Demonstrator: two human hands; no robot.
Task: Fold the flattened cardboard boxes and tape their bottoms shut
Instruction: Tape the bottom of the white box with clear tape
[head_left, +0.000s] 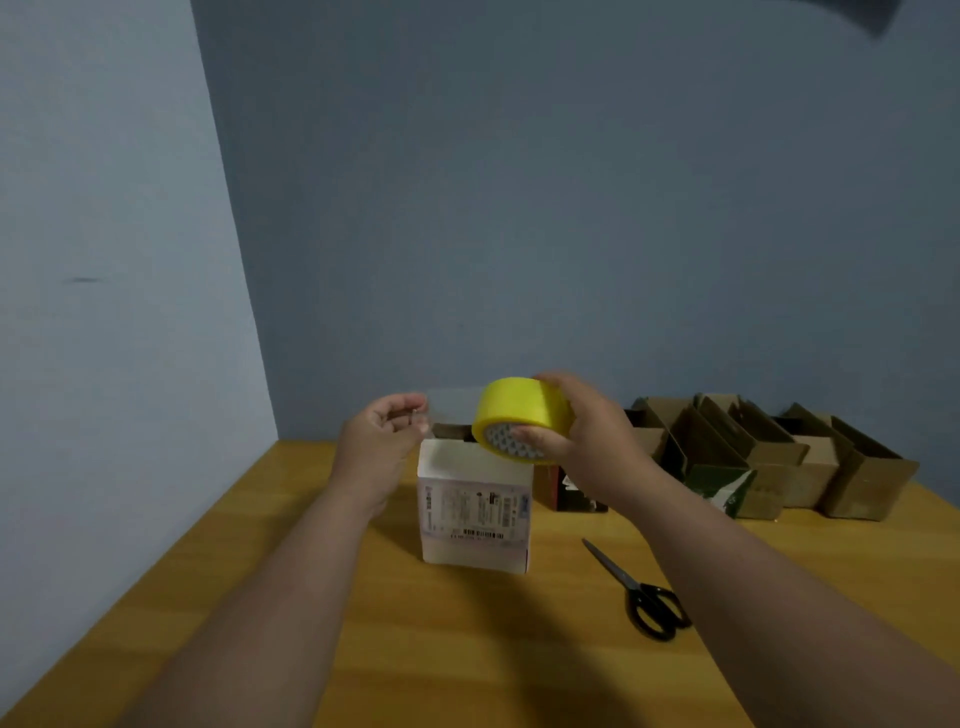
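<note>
Right hand (582, 431) grips yellow tape roll (519, 415), thumb under, fingers curled over top. Left hand (387, 431) pinches free tape end (451, 406), strip stretched clear between hands. White box (475, 512) stands mid-bench, just below strip, flaps up top. Advice: keep strip taut, centre over seam, lower flat, press down. Scissors (641, 597) near right forearm for cut. Folded brown boxes (779, 457) line bench's far right edge.

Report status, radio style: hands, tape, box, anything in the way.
Right hand grips yellow tape roll; left hand pinches the pulled-out strip end. White box upright beneath, not yet taped. Scissors on table, clear of the work.
</note>
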